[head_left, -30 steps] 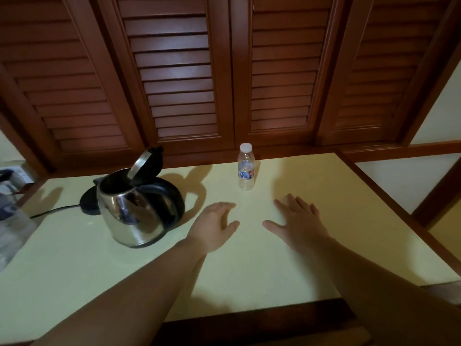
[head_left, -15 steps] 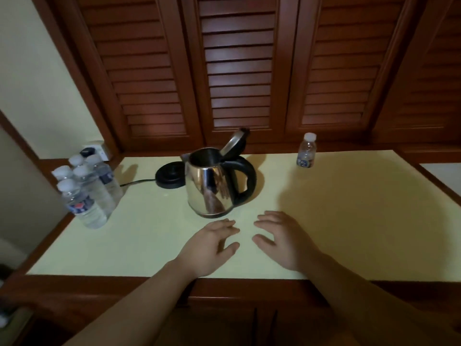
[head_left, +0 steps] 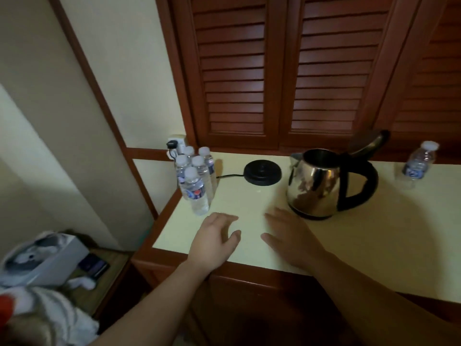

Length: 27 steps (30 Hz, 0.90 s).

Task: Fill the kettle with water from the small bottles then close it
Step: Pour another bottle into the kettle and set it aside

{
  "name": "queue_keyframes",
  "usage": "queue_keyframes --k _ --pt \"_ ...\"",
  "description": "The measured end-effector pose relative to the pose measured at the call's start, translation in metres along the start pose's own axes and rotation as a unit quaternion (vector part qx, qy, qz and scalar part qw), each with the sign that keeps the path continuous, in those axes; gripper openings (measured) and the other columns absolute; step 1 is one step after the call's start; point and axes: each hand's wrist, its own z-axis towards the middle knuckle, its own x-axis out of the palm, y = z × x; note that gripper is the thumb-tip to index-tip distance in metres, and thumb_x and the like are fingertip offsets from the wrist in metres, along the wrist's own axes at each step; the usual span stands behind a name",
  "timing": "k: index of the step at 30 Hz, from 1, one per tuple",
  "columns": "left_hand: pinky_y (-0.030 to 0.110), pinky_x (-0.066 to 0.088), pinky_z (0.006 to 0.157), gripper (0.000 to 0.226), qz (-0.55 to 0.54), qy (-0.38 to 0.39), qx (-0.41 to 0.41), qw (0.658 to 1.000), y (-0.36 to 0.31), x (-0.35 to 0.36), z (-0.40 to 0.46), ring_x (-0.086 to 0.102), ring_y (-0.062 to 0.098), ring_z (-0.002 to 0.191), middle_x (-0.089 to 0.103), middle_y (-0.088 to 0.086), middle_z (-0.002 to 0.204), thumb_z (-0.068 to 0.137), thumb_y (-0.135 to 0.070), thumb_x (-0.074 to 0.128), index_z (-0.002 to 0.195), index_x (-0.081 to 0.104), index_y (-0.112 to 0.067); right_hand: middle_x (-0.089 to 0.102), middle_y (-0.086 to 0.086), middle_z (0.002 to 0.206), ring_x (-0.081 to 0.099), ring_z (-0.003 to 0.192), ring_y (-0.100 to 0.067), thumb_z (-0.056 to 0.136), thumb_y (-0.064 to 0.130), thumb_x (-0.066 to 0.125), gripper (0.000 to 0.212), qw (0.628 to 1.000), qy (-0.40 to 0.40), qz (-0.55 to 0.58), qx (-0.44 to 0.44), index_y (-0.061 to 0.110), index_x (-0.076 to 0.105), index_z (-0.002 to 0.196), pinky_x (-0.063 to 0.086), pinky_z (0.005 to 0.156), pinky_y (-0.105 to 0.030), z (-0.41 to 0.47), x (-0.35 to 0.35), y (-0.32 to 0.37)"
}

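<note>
A person stands at a pale yellow counter (head_left: 249, 203) below dark wooden louvred doors. The view has swung to the left over the last second, and that is the main change: a cluster of small capped water bottles (head_left: 195, 176), out of sight a second ago, now stands at the left centre of the frame, at the counter's far left corner. The steel kettle (head_left: 316, 183) sits at right centre, off its black base (head_left: 262, 172), which lies between kettle and bottles. The kettle's lid (head_left: 369, 142) is tipped up and open. One more single bottle (head_left: 417, 166) stands at the right edge.

Both hands lie flat on the counter as before, fingers spread and relaxed, holding nothing. The left hand (head_left: 214, 239) is just short of the nearest bottle in the cluster; the right hand (head_left: 291, 239) is just in front of the kettle.

Nothing looks poured yet. With the bottles now in sight and the lid open, the likely first step is picking up a bottle.
</note>
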Motion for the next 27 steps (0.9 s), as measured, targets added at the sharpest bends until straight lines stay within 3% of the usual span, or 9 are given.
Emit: queue_keyframes --k 2,6,9,12,16,19,24,27 --pt "0.029 0.051 0.100 0.037 -0.022 -0.037 -0.047 0.998 0.018 -0.015 0.000 0.056 0.005 0.116 0.059 -0.015 0.122 0.093 -0.050 0.067 0.126 0.065 -0.033 0.014 0.005 0.172 0.009 0.158 -0.016 0.099 0.069 0.034 0.072 1.000 0.004 -0.023 0.020 0.032 0.028 0.161 0.012 0.128 -0.043 0.004 0.007 -0.001" --pt "0.022 0.048 0.079 0.044 -0.074 -0.105 -0.150 0.980 0.041 -0.038 0.007 0.058 0.008 0.100 0.058 -0.010 0.111 0.084 -0.048 0.077 0.117 0.057 -0.026 0.019 0.008 0.171 0.015 0.156 -0.012 0.100 0.066 0.043 0.068 1.000 -0.009 -0.001 0.026 0.034 0.034 0.159 0.011 0.126 -0.037 0.003 0.008 -0.007" --pt "0.022 0.047 0.083 0.067 -0.116 -0.120 -0.176 0.970 0.052 -0.044 0.017 0.058 0.006 0.107 0.058 -0.012 0.123 0.078 -0.051 0.084 0.130 0.052 -0.025 0.019 0.010 0.170 0.014 0.156 -0.010 0.100 0.064 0.043 0.066 1.000 -0.015 -0.004 0.026 0.036 0.034 0.159 0.008 0.123 -0.030 0.001 0.007 -0.005" --pt "0.024 0.048 0.090 0.078 -0.173 -0.116 -0.160 0.965 0.048 -0.046 0.030 0.056 0.000 0.114 0.056 -0.022 0.129 0.077 -0.047 0.087 0.142 0.046 -0.033 0.019 0.010 0.170 0.014 0.156 -0.010 0.101 0.063 0.044 0.065 0.999 -0.017 -0.001 0.034 0.036 0.033 0.159 0.007 0.124 -0.029 -0.002 0.006 -0.002" --pt "0.026 0.056 0.085 0.060 -0.199 -0.115 -0.122 0.966 0.036 -0.036 0.039 0.065 -0.001 0.104 0.067 -0.022 0.114 0.077 -0.041 0.087 0.124 0.050 -0.045 0.017 0.011 0.170 0.012 0.156 -0.010 0.101 0.061 0.047 0.066 0.998 0.005 0.026 0.049 0.035 0.033 0.160 0.009 0.125 -0.031 -0.007 0.000 -0.001" --pt "0.028 0.056 0.089 0.059 -0.191 -0.091 -0.097 0.973 0.026 -0.021 0.041 0.065 -0.002 0.105 0.069 -0.021 0.114 0.077 -0.041 0.086 0.127 0.053 -0.041 0.021 0.011 0.169 0.016 0.156 -0.010 0.100 0.059 0.051 0.065 0.995 0.003 0.078 0.059 0.034 0.035 0.159 0.014 0.124 -0.031 -0.011 -0.009 0.001" --pt "0.016 0.047 0.092 0.054 -0.194 -0.022 -0.044 0.980 -0.007 0.011 0.047 0.064 0.001 0.110 0.067 -0.021 0.119 0.087 -0.035 0.080 0.133 0.053 -0.038 0.036 0.007 0.164 0.030 0.151 -0.014 0.100 0.054 0.056 0.061 0.993 -0.051 0.082 0.065 0.032 0.042 0.155 0.023 0.122 -0.031 -0.016 -0.032 -0.005" --pt "0.001 0.042 0.081 0.058 -0.178 0.004 -0.023 0.984 -0.029 0.029 0.050 0.064 0.005 0.106 0.065 -0.018 0.116 0.087 -0.037 0.081 0.138 0.053 -0.028 0.046 0.007 0.158 0.041 0.144 -0.010 0.096 0.059 0.058 0.063 0.988 -0.090 0.107 0.065 0.031 0.048 0.152 0.032 0.119 -0.031 -0.018 -0.053 -0.007"
